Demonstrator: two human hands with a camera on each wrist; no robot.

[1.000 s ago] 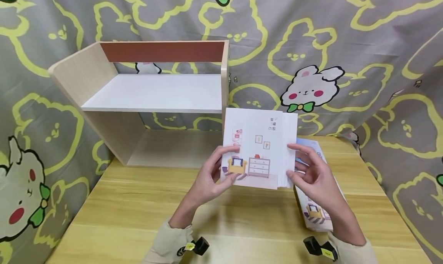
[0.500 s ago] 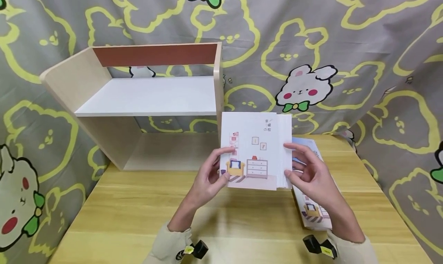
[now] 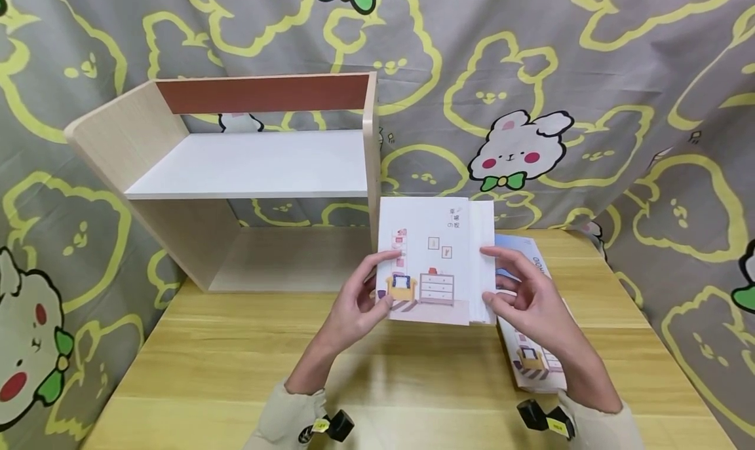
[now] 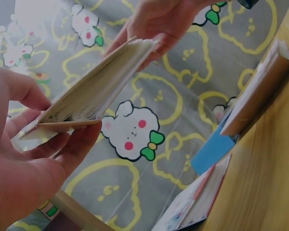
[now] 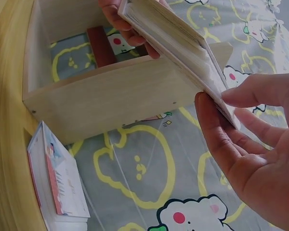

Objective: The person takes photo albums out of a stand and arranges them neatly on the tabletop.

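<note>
A small book (image 3: 436, 240) with a white cover, showing a yellow armchair and a chest of drawers, is held upright above the table. My left hand (image 3: 356, 302) pinches its left edge, thumb and index finger on the front. On the opposite side my right hand (image 3: 533, 299) pinches the edge, where a plain white strip sticks out past the cover. From the left wrist, the held book (image 4: 96, 86) shows many pages slightly fanned between its covers. Behind my right hand lies another book (image 3: 533, 371) with a similar armchair picture, partly hidden by the hand and forearm.
A two-tier wooden shelf (image 3: 248, 165) stands at the back left of the table (image 3: 236, 365), its right side panel close behind the held book. A patterned curtain (image 3: 531, 63) hangs behind. More books (image 4: 260, 91) lie on the table in the left wrist view.
The book has come down slightly, with both hands keeping their pinch on its edges. The head view has shifted a little, so the shelf appears further left and lower.
</note>
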